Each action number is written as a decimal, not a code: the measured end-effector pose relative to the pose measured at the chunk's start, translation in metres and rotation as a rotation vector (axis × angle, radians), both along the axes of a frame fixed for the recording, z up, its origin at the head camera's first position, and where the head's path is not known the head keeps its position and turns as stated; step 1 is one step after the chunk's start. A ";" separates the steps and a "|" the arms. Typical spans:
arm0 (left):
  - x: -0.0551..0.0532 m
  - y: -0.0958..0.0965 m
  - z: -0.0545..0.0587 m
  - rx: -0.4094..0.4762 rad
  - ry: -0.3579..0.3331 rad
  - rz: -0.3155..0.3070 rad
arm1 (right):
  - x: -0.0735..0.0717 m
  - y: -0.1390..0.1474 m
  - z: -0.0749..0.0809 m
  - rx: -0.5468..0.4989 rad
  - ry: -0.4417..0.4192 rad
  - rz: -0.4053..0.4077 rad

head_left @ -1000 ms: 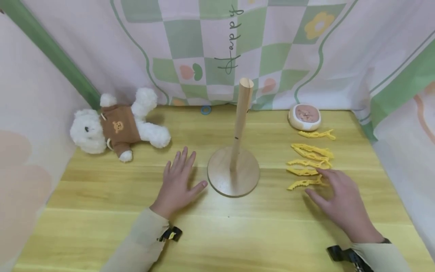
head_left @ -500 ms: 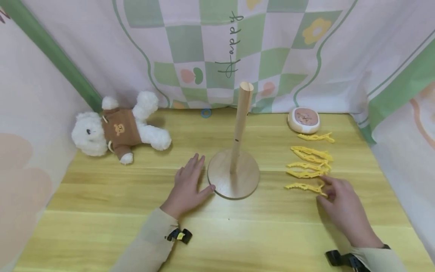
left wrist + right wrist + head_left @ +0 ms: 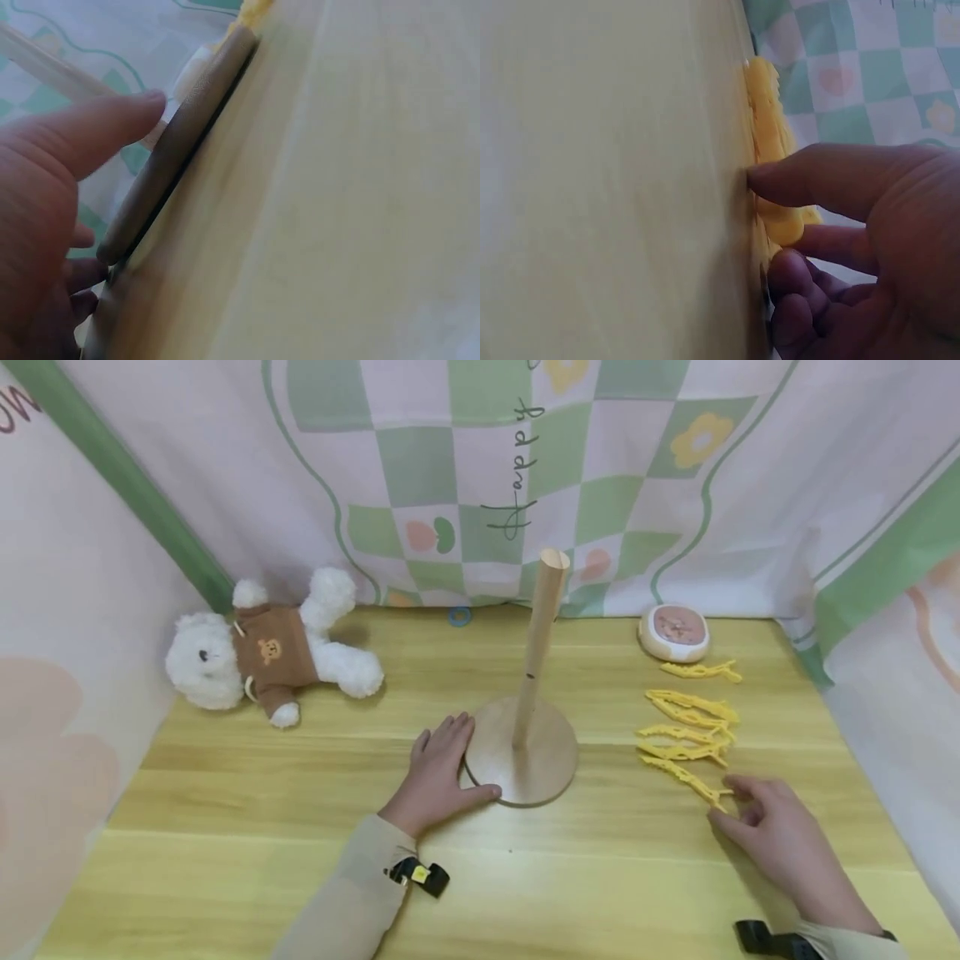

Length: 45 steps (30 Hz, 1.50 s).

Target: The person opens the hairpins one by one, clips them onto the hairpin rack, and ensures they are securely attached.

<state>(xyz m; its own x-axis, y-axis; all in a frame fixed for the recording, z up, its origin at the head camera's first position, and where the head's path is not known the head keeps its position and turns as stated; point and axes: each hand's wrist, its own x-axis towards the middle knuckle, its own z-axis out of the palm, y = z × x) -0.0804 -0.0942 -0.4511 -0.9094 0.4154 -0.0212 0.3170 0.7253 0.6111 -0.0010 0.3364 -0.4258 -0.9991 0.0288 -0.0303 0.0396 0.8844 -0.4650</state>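
Observation:
A wooden stand has a round base (image 3: 551, 768) and an upright pole (image 3: 542, 647). My left hand (image 3: 435, 777) lies at the base's left edge, thumb and fingers extended along its rim. In the left wrist view the thumb (image 3: 120, 124) reaches over the base (image 3: 180, 142). On the right, my right hand (image 3: 780, 835) pinches the forked end of the nearest yellow alligator hair clip (image 3: 678, 772) between thumb and index finger. That clip lies slanted on the table. In the right wrist view the thumb (image 3: 802, 176) crosses in front of the yellow clip (image 3: 769, 135).
Several more yellow hair clips (image 3: 690, 710) lie behind the pinched one, below a white and pink rounded device (image 3: 675, 631). A white plush toy (image 3: 277, 647) in a brown shirt lies at the back left. A blue ring (image 3: 460, 616) sits by the back curtain (image 3: 420, 460).
My left hand has moved right, up to the stand's base. The right hand has taken hold of the nearest clip's end and drawn it toward me, so the clip now slants.

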 end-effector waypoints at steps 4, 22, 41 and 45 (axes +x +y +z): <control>0.000 0.002 -0.002 -0.040 0.002 -0.007 | 0.005 0.003 -0.001 0.009 0.038 0.015; 0.005 0.010 -0.002 -0.088 0.065 0.038 | -0.014 -0.060 -0.012 -0.333 0.201 0.065; 0.002 0.004 -0.003 -0.069 0.081 0.051 | -0.041 -0.104 -0.013 -0.384 0.185 0.185; 0.002 0.004 -0.002 -0.063 0.084 0.053 | -0.045 -0.111 -0.011 -0.368 0.176 0.204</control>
